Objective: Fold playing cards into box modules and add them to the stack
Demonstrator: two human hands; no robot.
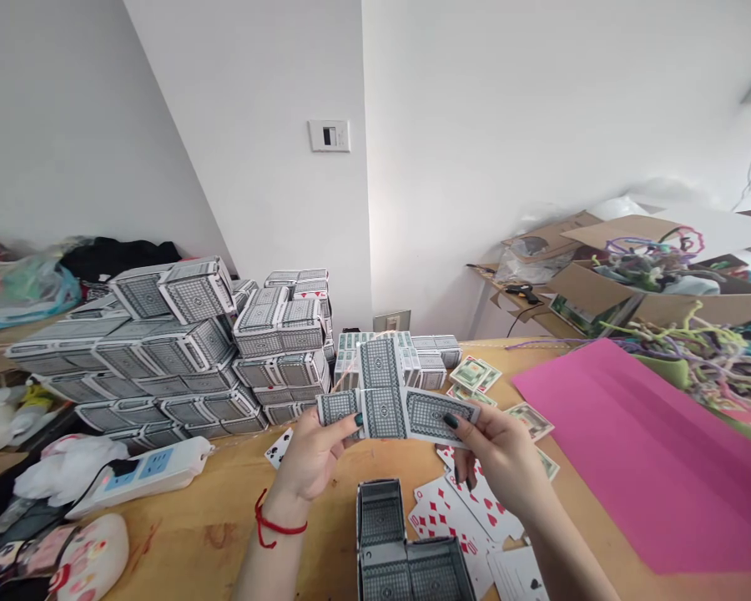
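Up above the table I hold a T-shaped piece of joined playing cards (pixel 383 405), its grey patterned backs toward me. My left hand (pixel 313 455) pinches its left card between thumb and fingers. At the opposite end, my right hand (pixel 504 451) grips the right card, thumb on top. Below my hands stands an L-shaped open box of playing cards (pixel 385 576), cut off by the bottom edge. Face-up red playing cards (pixel 441 513) lie beside it, partly under my right hand. A black-suited card (pixel 279 448) lies near my left wrist.
Stacked playing-card blocks (pixel 181 351) fill the table's left side, more (pixel 281 325) behind. A white power strip (pixel 143 476) lies left. Green-backed cards (pixel 472 373) and a pink sheet (pixel 651 459) are at right. Beyond are a cardboard box (pixel 607 292) and a glue gun (pixel 522 293).
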